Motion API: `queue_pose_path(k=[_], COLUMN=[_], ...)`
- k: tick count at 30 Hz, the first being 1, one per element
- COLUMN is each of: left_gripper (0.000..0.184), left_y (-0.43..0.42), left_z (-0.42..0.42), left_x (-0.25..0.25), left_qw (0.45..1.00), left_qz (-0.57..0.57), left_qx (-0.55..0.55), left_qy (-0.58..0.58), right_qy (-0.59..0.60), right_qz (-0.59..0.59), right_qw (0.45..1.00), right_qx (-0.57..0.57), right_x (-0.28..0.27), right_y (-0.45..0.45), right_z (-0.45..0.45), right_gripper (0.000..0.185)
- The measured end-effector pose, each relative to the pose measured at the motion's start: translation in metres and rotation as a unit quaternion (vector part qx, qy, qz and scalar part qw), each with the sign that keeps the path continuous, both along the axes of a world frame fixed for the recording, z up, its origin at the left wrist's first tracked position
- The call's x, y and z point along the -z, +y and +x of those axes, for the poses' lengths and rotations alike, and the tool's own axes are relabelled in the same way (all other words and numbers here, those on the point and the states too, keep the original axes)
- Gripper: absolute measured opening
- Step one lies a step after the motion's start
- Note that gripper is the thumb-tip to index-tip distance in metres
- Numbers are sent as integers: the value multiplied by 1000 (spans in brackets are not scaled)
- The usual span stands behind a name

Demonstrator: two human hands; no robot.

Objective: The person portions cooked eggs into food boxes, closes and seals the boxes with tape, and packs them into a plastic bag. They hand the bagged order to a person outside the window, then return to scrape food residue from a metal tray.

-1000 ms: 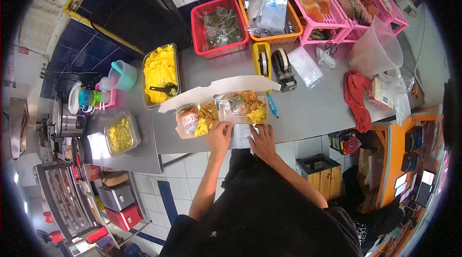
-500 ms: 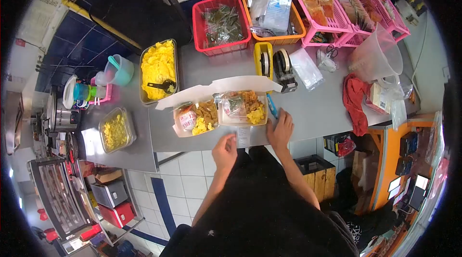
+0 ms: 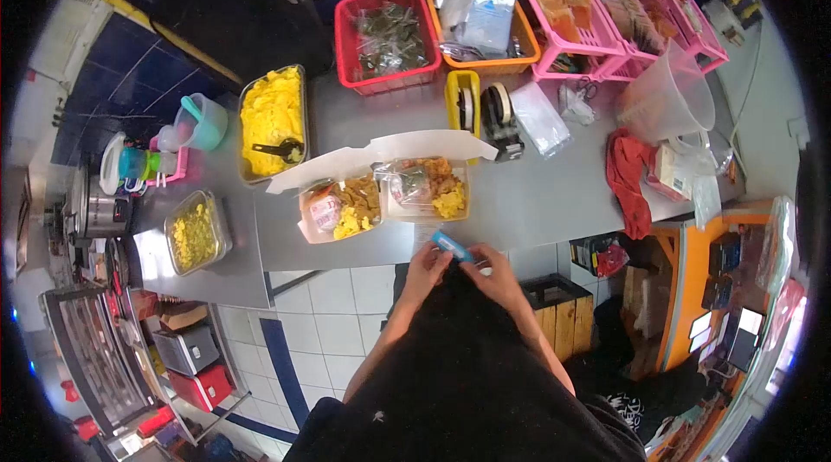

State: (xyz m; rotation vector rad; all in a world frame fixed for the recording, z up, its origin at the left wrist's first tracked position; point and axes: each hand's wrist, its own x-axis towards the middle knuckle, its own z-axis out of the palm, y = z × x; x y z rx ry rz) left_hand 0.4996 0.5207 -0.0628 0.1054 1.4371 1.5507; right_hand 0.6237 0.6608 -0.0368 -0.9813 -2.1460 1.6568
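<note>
Watching through the head camera, I see a blue marker (image 3: 451,246) at the front edge of the bench (image 3: 554,202), with both hands on it — the fingers of the left hand (image 3: 424,276) pinched round one end, those of the right hand (image 3: 495,278) closed at the other. Just beyond, open food boxes (image 3: 424,146) stand side by side — both filled.

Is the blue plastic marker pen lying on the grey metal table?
No, the left hand and right hand hold the blue marker pen between them.
</note>
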Motion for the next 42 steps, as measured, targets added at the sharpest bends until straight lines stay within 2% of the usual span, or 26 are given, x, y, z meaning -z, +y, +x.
queue_pose_path(k=[2,5,9,11,13,16,18,20,26,29,31,37,42], left_gripper=[23,19,16,15,14,15,15,15,15,14,15,14,14], left_y=[-5,-8,-17,-18,-20,-26,-25,-23,-10,-2,2,11,13], left_z=[-2,-7,-10,-12,-13,-22,-23,-27,-28,-27,-26,-22,-20], left_x=[8,-2,7,9,13,27,34,36,38,38,36,46,38], left_qw=[1000,998,993,990,982,968,967,965,963,960,950,943,946], left_qz=[-8,-17,-16,-8,-8,-12,-11,-9,-19,-15,-44,-60,-61], left_qx=[-1,-38,-27,-29,-158,-212,-218,-223,-236,-234,-201,-186,-189], left_qy=[21,43,111,138,99,129,132,137,132,152,233,270,255], right_qy=[-19,-10,14,12,18,13,4,-23,-21,-64,-68,-87,-116], right_qz=[-104,-51,-52,7,41,117,161,266,305,267,266,253,242], right_qw=[993,996,993,988,990,986,978,954,945,952,952,952,951], right_qx=[-55,-72,-106,-157,-136,-121,-130,-136,-117,-135,-133,-147,-152], right_x=[-4,9,10,7,18,30,37,47,60,55,60,58,60], right_y=[-14,-14,-17,-15,-14,-14,-13,-15,-18,-16,-16,-14,-16], right_z=[-9,-20,-35,-42,-43,-45,-46,-52,-55,-57,-57,-58,-59], right_gripper=[27,27,29,34,38,44,47,51,57,60,61,64,65])
